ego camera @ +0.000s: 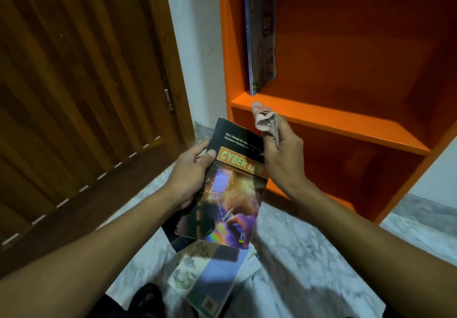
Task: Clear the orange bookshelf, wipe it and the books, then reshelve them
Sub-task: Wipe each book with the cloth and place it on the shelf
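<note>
At frame centre, the left hand [191, 173] grips the glossy "Cyber Law" paperback [223, 194] by its edge, and the right hand [282, 155] pinches a crumpled cloth [265, 121]. Upper right, the smooth orange bookshelf [346, 122] holds one thin upright book [261, 43] at its left wall, wide room beside it.

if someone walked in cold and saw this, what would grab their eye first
The bright orange bookshelf at upper right, nearly bare, with one book standing at the left end of a shelf. At centre, the left hand grips a dark book titled Cyber Law, while the right hand pinches a crumpled cloth above its top corner. More books lie on the marble floor below.
</note>
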A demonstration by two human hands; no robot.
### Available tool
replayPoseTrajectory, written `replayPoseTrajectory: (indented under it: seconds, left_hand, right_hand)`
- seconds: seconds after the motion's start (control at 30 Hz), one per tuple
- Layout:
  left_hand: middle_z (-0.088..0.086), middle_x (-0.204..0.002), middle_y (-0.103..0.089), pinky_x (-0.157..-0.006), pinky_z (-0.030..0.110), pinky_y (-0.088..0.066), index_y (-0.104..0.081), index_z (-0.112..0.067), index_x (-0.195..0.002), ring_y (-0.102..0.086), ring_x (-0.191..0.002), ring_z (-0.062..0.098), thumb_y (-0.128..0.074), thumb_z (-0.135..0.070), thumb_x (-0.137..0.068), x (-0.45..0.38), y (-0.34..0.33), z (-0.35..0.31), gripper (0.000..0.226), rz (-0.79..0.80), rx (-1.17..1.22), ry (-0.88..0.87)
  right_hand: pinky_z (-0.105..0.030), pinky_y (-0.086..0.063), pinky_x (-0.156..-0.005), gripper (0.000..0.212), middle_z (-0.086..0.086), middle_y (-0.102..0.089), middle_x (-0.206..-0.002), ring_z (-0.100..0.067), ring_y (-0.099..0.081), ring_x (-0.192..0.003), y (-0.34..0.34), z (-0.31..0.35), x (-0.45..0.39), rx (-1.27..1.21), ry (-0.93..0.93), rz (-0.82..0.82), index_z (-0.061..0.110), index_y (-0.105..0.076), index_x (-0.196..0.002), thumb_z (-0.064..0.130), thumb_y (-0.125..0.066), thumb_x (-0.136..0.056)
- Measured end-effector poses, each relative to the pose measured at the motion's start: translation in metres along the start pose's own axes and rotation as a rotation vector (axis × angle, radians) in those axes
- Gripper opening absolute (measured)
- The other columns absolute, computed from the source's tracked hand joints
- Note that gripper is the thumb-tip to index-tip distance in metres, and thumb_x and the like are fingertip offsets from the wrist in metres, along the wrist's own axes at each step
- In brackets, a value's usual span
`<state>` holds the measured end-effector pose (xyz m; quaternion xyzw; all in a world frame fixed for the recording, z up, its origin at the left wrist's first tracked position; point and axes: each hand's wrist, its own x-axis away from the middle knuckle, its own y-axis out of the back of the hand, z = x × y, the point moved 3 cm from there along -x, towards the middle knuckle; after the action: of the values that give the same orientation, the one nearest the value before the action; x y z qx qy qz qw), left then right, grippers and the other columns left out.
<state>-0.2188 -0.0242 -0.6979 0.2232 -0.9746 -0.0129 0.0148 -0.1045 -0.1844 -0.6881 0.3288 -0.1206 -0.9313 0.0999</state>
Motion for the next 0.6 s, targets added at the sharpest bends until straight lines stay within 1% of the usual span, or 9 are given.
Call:
replayPoseTrajectory:
  seconds: [0.03, 0.07, 0.1, 0.13, 0.23, 0.3, 0.4, 0.47, 0.6]
  left_hand:
    - [0.0, -0.098, -0.076, -0.063, 0.024, -0.059, -0.057, -0.028, -0.132, -0.074, -0.082, 0.013, -0.046, -0.015, -0.105, 0.001, -0.008, -0.001, 0.032, 0.025, 0.023, -0.001]
    - [0.001, -0.097, -0.076, -0.063, 0.024, -0.058, -0.057, -0.028, -0.132, -0.074, -0.081, 0.014, -0.046, -0.014, -0.105, 0.002, -0.015, -0.002, 0.032, 0.043, 0.046, 0.002]
    - [0.003, -0.098, -0.076, -0.064, 0.025, -0.059, -0.059, -0.028, -0.132, -0.074, -0.082, 0.016, -0.047, -0.013, -0.105, 0.002, -0.02, -0.002, 0.033, 0.047, 0.073, 0.011]
    - [0.005, -0.101, -0.076, -0.068, 0.027, -0.06, -0.06, -0.026, -0.133, -0.073, -0.085, 0.017, -0.047, -0.012, -0.105, 0.001, -0.025, -0.002, 0.034, 0.042, 0.113, 0.026]
    - [0.016, -0.118, -0.072, -0.086, 0.037, -0.059, -0.056, -0.017, -0.14, -0.071, -0.105, 0.027, -0.045, -0.009, -0.104, -0.004, -0.028, 0.0, 0.038, 0.021, 0.347, 0.115]
    - [0.02, -0.123, -0.069, -0.091, 0.043, -0.057, -0.058, -0.015, -0.137, -0.068, -0.112, 0.032, -0.043, -0.009, -0.105, -0.01, -0.024, 0.0, 0.035, 0.013, 0.487, 0.152]
    - [0.019, -0.121, -0.07, -0.089, 0.05, -0.058, -0.061, -0.016, -0.129, -0.069, -0.109, 0.033, -0.038, -0.014, -0.107, -0.022, -0.011, 0.002, 0.031, -0.079, 0.585, 0.163]
    - [0.017, -0.122, -0.07, -0.094, 0.056, -0.054, -0.06, -0.016, -0.131, -0.069, -0.108, 0.033, -0.037, -0.016, -0.108, -0.03, 0.0, 0.003, 0.032, -0.164, 0.606, 0.139]
    - [0.015, -0.121, -0.071, -0.094, 0.058, -0.054, -0.061, -0.018, -0.13, -0.071, -0.105, 0.032, -0.038, -0.016, -0.108, -0.036, 0.022, 0.004, 0.032, -0.307, 0.591, 0.089]
  right_hand:
    - [-0.048, -0.031, -0.114, 0.054, 0.004, -0.052, -0.145, -0.018, -0.047, -0.133, -0.008, 0.004, 0.002, 0.052, 0.032, 0.059, 0.03, -0.047, -0.142, 0.006, -0.047, -0.093]
    - [-0.051, -0.014, -0.121, 0.063, 0.01, -0.037, -0.153, -0.014, -0.031, -0.145, -0.016, 0.005, 0.006, 0.101, 0.061, 0.116, 0.035, -0.039, -0.145, 0.003, -0.047, -0.092]
    - [-0.051, -0.002, -0.123, 0.068, 0.013, -0.026, -0.156, -0.011, -0.016, -0.15, -0.023, 0.004, 0.011, 0.142, 0.099, 0.158, 0.035, -0.035, -0.147, 0.0, -0.046, -0.09]
    - [-0.05, 0.005, -0.123, 0.072, 0.014, -0.02, -0.159, -0.009, -0.007, -0.152, -0.028, 0.003, 0.017, 0.165, 0.135, 0.179, 0.031, -0.034, -0.151, -0.001, -0.046, -0.088]
    - [-0.055, 0.003, -0.122, 0.078, 0.007, -0.017, -0.163, -0.009, -0.004, -0.153, -0.037, -0.004, 0.036, 0.174, 0.226, 0.254, 0.023, -0.028, -0.155, -0.006, -0.049, -0.086]
    - [-0.057, -0.002, -0.122, 0.079, 0.006, -0.02, -0.163, -0.011, -0.006, -0.153, -0.041, -0.006, 0.049, 0.17, 0.31, 0.342, 0.023, -0.027, -0.155, -0.006, -0.051, -0.085]
    - [-0.059, -0.004, -0.121, 0.07, 0.0, -0.028, -0.161, -0.017, -0.011, -0.153, -0.046, -0.009, 0.069, 0.138, 0.449, 0.483, 0.016, -0.037, -0.151, -0.007, -0.055, -0.088]
    - [-0.056, -0.002, -0.122, 0.064, -0.004, -0.038, -0.157, -0.019, -0.017, -0.152, -0.048, -0.01, 0.085, 0.091, 0.497, 0.544, 0.01, -0.048, -0.144, -0.011, -0.055, -0.084]
    - [-0.056, -0.01, -0.121, 0.048, -0.009, -0.057, -0.141, -0.02, -0.036, -0.145, -0.054, -0.014, 0.111, 0.013, 0.533, 0.57, 0.006, -0.062, -0.126, -0.008, -0.04, -0.086]
